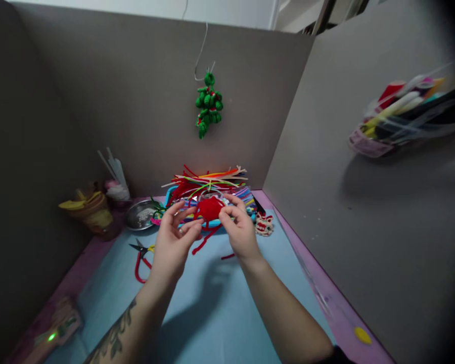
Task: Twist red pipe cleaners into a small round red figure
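Observation:
Both hands are raised above a light blue mat (212, 303) and hold a red pipe-cleaner piece (210, 208) between them. My left hand (174, 242) pinches its left side with thumb and fingers closed. My right hand (239, 227) grips its right side, fingers curled round it. Loose red ends (205, 239) hang down from the piece. A short red offcut (228, 256) lies on the mat below.
Behind the hands a pile of coloured pipe cleaners (208, 183) fills a tray. Red-handled scissors (142, 255), a metal dish (141, 215), a small red-and-white figure (264, 224) and a glue gun (55, 331) lie about. A green pipe-cleaner ornament (208, 103) hangs on the grey partition.

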Motion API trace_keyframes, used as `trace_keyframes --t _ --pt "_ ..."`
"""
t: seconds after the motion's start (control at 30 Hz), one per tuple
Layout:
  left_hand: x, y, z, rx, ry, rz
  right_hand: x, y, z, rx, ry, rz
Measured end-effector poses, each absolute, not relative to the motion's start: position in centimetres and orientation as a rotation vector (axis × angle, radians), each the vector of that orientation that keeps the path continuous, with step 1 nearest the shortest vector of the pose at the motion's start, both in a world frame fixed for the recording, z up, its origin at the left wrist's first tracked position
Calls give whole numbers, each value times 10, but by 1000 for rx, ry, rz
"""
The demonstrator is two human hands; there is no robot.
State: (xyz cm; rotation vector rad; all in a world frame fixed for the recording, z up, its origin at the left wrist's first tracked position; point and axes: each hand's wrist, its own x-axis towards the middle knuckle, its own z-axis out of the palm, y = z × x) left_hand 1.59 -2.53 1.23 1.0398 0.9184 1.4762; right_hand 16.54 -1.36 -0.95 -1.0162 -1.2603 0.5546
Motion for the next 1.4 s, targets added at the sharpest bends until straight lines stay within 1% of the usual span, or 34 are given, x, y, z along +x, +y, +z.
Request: trace_keyframes --t 0.07,0.17,0.3,0.57,0.97,1.4 --pt "15 -26 11 1167 985 1552 163 -14 -11 -1020 -1205 528" --pt "16 -27 11 1240 1020 1514 159 -17 -12 -1011 -1203 490" --pt "17 -28 12 1176 967 1434 152 -22 -12 -1004 -1287 437" --pt "15 -29 15 1113 982 1439 148 -20 -21 -991 -1355 379" --pt "17 -30 16 1102 926 1369 146 -20 -23 -1014 -1317 367" --pt "16 -28 17 1116 1002 1359 147 -20 -22 -1011 -1335 336"
